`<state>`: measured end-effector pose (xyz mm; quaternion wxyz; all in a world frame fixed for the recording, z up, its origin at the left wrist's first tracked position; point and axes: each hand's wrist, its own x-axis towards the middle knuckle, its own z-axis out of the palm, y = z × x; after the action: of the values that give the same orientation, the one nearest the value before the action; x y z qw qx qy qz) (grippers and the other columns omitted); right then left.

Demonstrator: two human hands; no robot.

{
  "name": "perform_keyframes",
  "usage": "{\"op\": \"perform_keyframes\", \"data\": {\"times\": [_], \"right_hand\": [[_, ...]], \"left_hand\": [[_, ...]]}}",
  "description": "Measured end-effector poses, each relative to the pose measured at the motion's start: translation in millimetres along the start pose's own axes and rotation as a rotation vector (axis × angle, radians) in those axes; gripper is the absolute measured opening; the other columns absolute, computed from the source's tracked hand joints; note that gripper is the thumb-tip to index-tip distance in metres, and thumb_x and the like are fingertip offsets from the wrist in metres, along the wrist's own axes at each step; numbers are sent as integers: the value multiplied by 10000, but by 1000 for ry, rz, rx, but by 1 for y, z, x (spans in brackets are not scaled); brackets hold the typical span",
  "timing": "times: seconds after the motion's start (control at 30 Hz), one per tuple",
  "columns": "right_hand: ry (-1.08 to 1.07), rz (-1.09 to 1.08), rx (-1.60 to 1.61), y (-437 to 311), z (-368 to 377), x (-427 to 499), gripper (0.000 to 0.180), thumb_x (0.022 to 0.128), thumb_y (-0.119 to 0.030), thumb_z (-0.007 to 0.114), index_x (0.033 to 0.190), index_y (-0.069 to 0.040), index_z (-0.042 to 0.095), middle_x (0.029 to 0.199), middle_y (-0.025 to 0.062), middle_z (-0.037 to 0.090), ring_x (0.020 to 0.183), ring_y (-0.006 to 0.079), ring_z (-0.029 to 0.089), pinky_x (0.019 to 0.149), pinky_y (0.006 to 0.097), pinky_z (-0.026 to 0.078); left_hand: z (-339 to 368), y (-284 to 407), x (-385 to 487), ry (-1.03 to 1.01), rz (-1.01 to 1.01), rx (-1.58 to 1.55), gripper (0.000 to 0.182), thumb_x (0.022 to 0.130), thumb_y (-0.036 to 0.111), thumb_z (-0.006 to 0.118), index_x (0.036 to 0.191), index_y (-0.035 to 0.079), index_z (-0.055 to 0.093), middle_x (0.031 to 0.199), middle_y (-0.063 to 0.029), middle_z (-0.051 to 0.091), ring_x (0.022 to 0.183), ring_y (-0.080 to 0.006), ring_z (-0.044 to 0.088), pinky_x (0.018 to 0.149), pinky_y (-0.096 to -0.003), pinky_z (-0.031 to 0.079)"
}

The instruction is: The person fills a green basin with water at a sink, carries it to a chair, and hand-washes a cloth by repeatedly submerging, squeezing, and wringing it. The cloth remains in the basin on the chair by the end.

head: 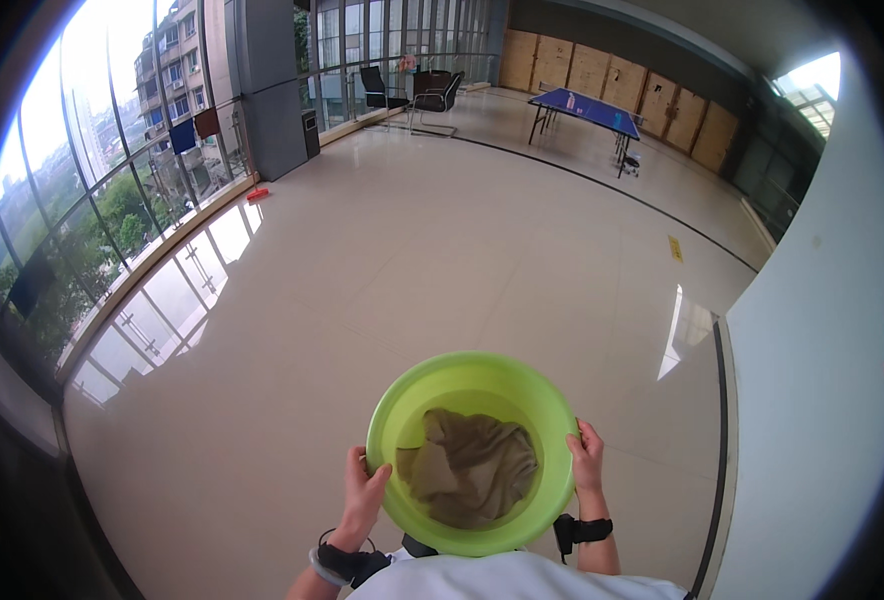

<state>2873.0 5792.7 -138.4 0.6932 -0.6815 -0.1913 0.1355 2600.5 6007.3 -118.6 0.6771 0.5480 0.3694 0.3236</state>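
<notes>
A lime-green plastic basin (pixel 472 361) is held in front of my body, above the tiled floor. Inside it a crumpled brown cloth (pixel 479 469) lies in shallow water. My left hand (pixel 365 484) grips the basin's left rim, thumb over the edge. On the opposite side my right hand (pixel 586 457) grips the right rim the same way. The fingers under the rim are partly hidden by the basin.
A blue table-tennis table (pixel 588 109) with bottles on it stands far right. Black chairs (pixel 436 97) are near the windows. A red-headed floor mop (pixel 258 194) leans by the grey pillar (pixel 268 90). A white wall (pixel 809 337) runs along the right.
</notes>
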Motion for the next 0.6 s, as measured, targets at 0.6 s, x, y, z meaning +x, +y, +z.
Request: {"op": "perform_keyframes", "data": {"times": [0.6], "right_hand": [[-119, -58, 2, 35, 143, 441, 311, 818, -65, 546, 1111, 38, 533, 799, 2, 564, 682, 57, 477, 608, 221, 396]], "left_hand": [[108, 46, 400, 106, 18, 8, 272, 802, 7, 547, 1041, 13, 417, 881, -72, 554, 734, -103, 507, 624, -229, 403]]}}
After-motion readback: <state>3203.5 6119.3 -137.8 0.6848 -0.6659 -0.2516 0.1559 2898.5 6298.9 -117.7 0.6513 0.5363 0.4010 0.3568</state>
